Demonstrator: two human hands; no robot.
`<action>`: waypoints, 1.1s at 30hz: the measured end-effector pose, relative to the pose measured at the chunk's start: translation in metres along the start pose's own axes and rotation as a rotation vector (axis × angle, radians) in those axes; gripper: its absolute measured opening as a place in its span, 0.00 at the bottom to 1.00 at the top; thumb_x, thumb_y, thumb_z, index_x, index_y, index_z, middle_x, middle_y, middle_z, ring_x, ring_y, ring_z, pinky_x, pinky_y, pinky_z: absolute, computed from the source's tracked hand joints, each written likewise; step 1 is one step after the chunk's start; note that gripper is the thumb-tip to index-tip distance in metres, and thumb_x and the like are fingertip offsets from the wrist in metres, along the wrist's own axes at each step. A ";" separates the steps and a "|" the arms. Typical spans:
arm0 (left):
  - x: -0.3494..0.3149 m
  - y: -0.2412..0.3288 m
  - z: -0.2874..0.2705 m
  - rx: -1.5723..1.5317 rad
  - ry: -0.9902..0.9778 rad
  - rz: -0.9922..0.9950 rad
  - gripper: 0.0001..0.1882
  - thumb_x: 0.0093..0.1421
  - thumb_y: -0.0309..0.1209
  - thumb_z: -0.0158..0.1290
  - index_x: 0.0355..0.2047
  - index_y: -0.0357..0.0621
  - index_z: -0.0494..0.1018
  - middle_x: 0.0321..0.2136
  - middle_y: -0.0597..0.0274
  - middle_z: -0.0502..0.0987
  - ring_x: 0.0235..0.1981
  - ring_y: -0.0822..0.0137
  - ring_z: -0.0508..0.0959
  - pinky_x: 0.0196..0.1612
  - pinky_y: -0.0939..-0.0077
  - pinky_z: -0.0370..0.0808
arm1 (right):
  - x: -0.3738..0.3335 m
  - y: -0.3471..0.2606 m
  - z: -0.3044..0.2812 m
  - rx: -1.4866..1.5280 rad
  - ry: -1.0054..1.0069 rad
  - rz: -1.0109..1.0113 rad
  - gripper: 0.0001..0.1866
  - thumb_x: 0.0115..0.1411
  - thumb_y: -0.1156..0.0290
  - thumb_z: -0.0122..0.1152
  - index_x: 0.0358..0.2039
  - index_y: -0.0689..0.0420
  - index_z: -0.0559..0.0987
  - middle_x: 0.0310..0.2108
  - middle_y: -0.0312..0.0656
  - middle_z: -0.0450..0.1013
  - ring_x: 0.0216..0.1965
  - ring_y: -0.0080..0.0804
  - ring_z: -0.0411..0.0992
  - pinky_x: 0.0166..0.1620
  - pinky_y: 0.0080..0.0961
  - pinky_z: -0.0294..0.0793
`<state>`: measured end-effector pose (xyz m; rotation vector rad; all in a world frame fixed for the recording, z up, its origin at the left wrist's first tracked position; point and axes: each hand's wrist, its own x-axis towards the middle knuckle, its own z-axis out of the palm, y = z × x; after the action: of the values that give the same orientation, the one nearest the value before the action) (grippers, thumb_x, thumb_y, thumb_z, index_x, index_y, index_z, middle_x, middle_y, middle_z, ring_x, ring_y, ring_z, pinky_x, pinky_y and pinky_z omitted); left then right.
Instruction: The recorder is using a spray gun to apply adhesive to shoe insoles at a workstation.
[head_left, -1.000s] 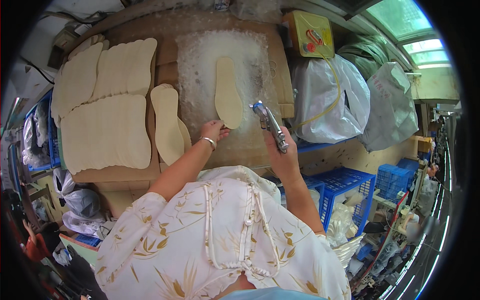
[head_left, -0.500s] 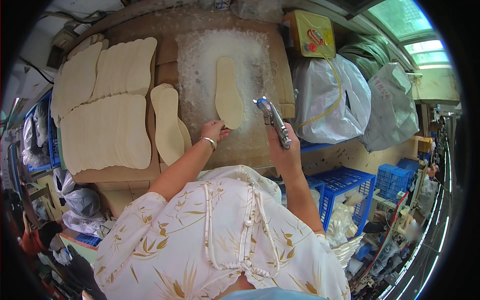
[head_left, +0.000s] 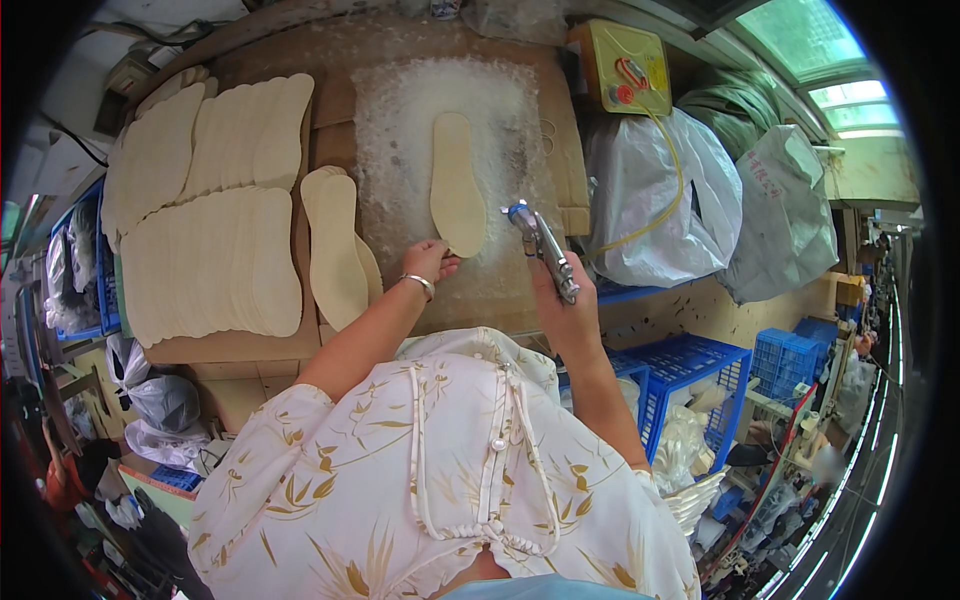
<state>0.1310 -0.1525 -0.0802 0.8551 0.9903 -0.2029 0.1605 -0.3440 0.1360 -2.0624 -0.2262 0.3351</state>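
Note:
One pale cream insole [head_left: 457, 185] lies flat on a patch of whitish, crusted residue [head_left: 395, 130] in the middle of the cardboard-topped table. My left hand [head_left: 432, 262] pinches its near end between thumb and fingers. To the right, my right hand [head_left: 567, 295] is wrapped round the handle of a metal spray gun [head_left: 543, 245] with a blue ring by its nozzle. The nozzle points up and left, apart from the insole. Left of my left hand, a small stack of insoles [head_left: 335, 250] rests on the table, the lower ones peeking out at the right.
Overlapping rows of insoles [head_left: 215, 265] cover the table's left side. At the back right, a yellow can [head_left: 625, 65] with a thin yellow hose [head_left: 678, 180] stands by white sacks [head_left: 650, 215]. Blue crates [head_left: 690, 385] sit below on the right. A co-worker's arm [head_left: 62, 470] shows far left.
My right hand has shifted the spray gun slightly left, bringing its nozzle closer to the insole. My left hand and the insole stay nearly in place.

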 end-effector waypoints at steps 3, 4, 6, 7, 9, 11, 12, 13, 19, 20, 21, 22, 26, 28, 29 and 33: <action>-0.002 0.000 0.004 0.018 0.014 0.025 0.08 0.61 0.30 0.53 0.36 0.39 0.71 0.31 0.59 0.77 0.30 0.63 0.81 0.32 0.74 0.80 | -0.001 0.000 -0.002 -0.017 0.010 0.025 0.12 0.62 0.64 0.59 0.37 0.60 0.73 0.21 0.43 0.70 0.22 0.30 0.66 0.30 0.27 0.68; -0.003 -0.001 0.004 0.022 0.020 0.042 0.08 0.61 0.30 0.53 0.36 0.39 0.71 0.31 0.59 0.77 0.29 0.63 0.81 0.31 0.74 0.80 | -0.003 0.001 -0.002 -0.021 0.005 0.001 0.13 0.62 0.64 0.59 0.38 0.60 0.73 0.21 0.43 0.70 0.22 0.31 0.66 0.30 0.27 0.68; -0.004 -0.001 0.004 0.020 0.025 0.043 0.08 0.61 0.30 0.53 0.36 0.38 0.71 0.31 0.59 0.77 0.29 0.63 0.81 0.31 0.74 0.80 | -0.006 -0.002 0.000 0.003 -0.026 -0.008 0.13 0.62 0.64 0.59 0.39 0.60 0.73 0.22 0.43 0.70 0.22 0.31 0.66 0.30 0.27 0.69; -0.004 0.000 0.004 0.016 0.027 0.045 0.08 0.61 0.30 0.53 0.36 0.38 0.71 0.31 0.59 0.77 0.29 0.63 0.81 0.31 0.74 0.80 | -0.006 -0.006 0.001 0.011 -0.020 -0.015 0.13 0.62 0.64 0.59 0.39 0.60 0.73 0.22 0.44 0.70 0.22 0.31 0.66 0.30 0.27 0.69; -0.005 -0.001 0.005 0.013 0.030 0.041 0.08 0.61 0.30 0.52 0.36 0.38 0.71 0.31 0.59 0.77 0.29 0.63 0.81 0.31 0.74 0.79 | -0.006 -0.006 0.001 0.018 -0.015 -0.024 0.12 0.62 0.64 0.60 0.39 0.60 0.73 0.22 0.44 0.70 0.22 0.32 0.66 0.30 0.27 0.69; -0.003 -0.001 0.004 0.009 0.034 0.039 0.08 0.60 0.30 0.52 0.36 0.38 0.71 0.31 0.59 0.77 0.29 0.63 0.81 0.31 0.74 0.79 | -0.007 -0.001 0.000 -0.050 -0.012 0.020 0.12 0.61 0.65 0.60 0.39 0.60 0.73 0.22 0.45 0.70 0.22 0.32 0.66 0.30 0.27 0.69; -0.002 -0.001 0.003 0.006 0.030 0.035 0.08 0.60 0.30 0.52 0.36 0.38 0.71 0.31 0.58 0.77 0.29 0.63 0.81 0.30 0.74 0.79 | -0.008 -0.002 0.000 -0.049 -0.013 0.018 0.12 0.61 0.65 0.60 0.39 0.60 0.73 0.22 0.45 0.70 0.22 0.32 0.66 0.30 0.27 0.69; -0.003 -0.002 0.003 0.004 0.024 0.029 0.08 0.60 0.30 0.52 0.36 0.38 0.71 0.31 0.58 0.77 0.29 0.63 0.81 0.30 0.74 0.79 | -0.010 -0.002 0.000 -0.045 -0.023 -0.015 0.12 0.61 0.65 0.60 0.39 0.60 0.73 0.22 0.45 0.70 0.22 0.32 0.66 0.30 0.27 0.69; -0.010 -0.003 0.006 0.033 0.043 0.028 0.08 0.60 0.29 0.52 0.36 0.38 0.71 0.32 0.57 0.78 0.29 0.64 0.81 0.30 0.75 0.79 | -0.004 0.001 -0.002 -0.006 0.032 0.041 0.13 0.61 0.64 0.60 0.37 0.60 0.73 0.20 0.43 0.70 0.21 0.30 0.65 0.28 0.27 0.68; -0.009 -0.003 0.005 0.032 0.043 0.028 0.08 0.60 0.29 0.52 0.36 0.38 0.71 0.32 0.57 0.78 0.29 0.64 0.81 0.30 0.75 0.79 | -0.005 0.000 -0.002 -0.006 0.032 0.040 0.13 0.61 0.64 0.60 0.37 0.60 0.73 0.20 0.43 0.70 0.21 0.30 0.65 0.28 0.27 0.68; -0.009 -0.003 0.005 0.028 0.042 0.027 0.08 0.60 0.29 0.52 0.37 0.37 0.71 0.32 0.56 0.78 0.28 0.64 0.81 0.28 0.76 0.79 | -0.007 0.000 -0.002 -0.016 0.010 0.011 0.12 0.62 0.63 0.60 0.37 0.60 0.73 0.20 0.43 0.70 0.21 0.30 0.65 0.28 0.27 0.68; -0.009 -0.004 0.004 0.025 0.042 0.026 0.09 0.60 0.29 0.51 0.37 0.36 0.72 0.31 0.55 0.78 0.27 0.65 0.81 0.26 0.77 0.79 | -0.008 0.000 -0.003 -0.024 -0.013 -0.017 0.12 0.62 0.63 0.60 0.36 0.60 0.73 0.20 0.43 0.70 0.21 0.30 0.66 0.27 0.27 0.68; -0.010 -0.003 0.005 0.042 0.024 0.018 0.09 0.60 0.30 0.52 0.37 0.37 0.71 0.32 0.55 0.78 0.30 0.64 0.81 0.31 0.75 0.79 | -0.008 0.004 0.000 -0.022 0.010 -0.011 0.13 0.62 0.63 0.60 0.36 0.59 0.73 0.21 0.43 0.70 0.21 0.31 0.66 0.28 0.27 0.68; -0.010 -0.004 0.005 0.055 0.020 0.013 0.09 0.60 0.30 0.52 0.37 0.37 0.71 0.32 0.55 0.78 0.30 0.64 0.81 0.31 0.75 0.79 | -0.007 0.004 -0.004 -0.012 0.016 0.000 0.13 0.61 0.63 0.60 0.36 0.60 0.73 0.21 0.43 0.70 0.21 0.31 0.66 0.28 0.27 0.68; -0.010 -0.004 0.005 0.055 0.021 0.014 0.09 0.60 0.30 0.52 0.37 0.37 0.71 0.32 0.55 0.78 0.30 0.64 0.81 0.31 0.75 0.79 | -0.008 0.004 -0.005 -0.039 0.010 -0.006 0.13 0.62 0.63 0.60 0.36 0.60 0.73 0.21 0.43 0.70 0.21 0.31 0.66 0.28 0.27 0.68; -0.009 -0.006 0.007 0.054 0.020 0.011 0.09 0.60 0.30 0.52 0.37 0.37 0.71 0.33 0.55 0.78 0.30 0.64 0.80 0.31 0.74 0.79 | -0.009 0.002 -0.003 -0.013 0.022 -0.072 0.13 0.62 0.63 0.60 0.35 0.60 0.72 0.20 0.42 0.70 0.20 0.29 0.66 0.27 0.26 0.68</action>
<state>0.1275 -0.1627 -0.0744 0.9129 1.0023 -0.2128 0.1531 -0.3499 0.1368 -2.0644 -0.2896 0.2678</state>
